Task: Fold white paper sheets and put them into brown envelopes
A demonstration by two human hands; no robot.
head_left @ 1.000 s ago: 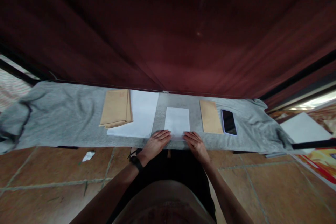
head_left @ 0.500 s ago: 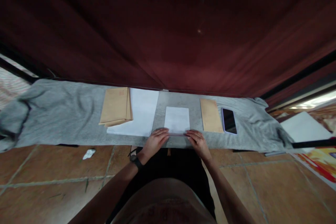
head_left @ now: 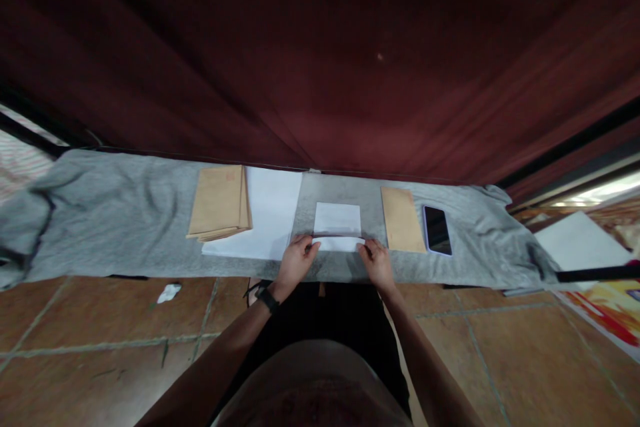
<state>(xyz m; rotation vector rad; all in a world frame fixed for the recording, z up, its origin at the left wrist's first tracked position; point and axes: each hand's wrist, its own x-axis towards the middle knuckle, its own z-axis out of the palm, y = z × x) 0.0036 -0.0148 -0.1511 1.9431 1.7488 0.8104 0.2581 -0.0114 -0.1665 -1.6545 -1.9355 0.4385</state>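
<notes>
A white sheet of paper (head_left: 337,219) lies on the grey cloth (head_left: 125,220) in front of me, its near edge lifted and turned over toward the far side. My left hand (head_left: 296,259) pinches the near left corner of that folded flap. My right hand (head_left: 376,262) pinches the near right corner. Both hands have fingers closed on the paper. A dark band sits on my left wrist.
A stack of brown envelopes (head_left: 220,203) lies on a pile of white sheets (head_left: 273,213) to the left. One brown envelope (head_left: 401,219) and a phone (head_left: 437,230) lie to the right. A dark red curtain (head_left: 320,60) hangs behind. Crumpled paper (head_left: 169,293) lies on the tiled floor.
My hands have gone from lying flat on the paper's near edge to gripping it and lifting it over toward the far side, so the sheet now looks shorter.
</notes>
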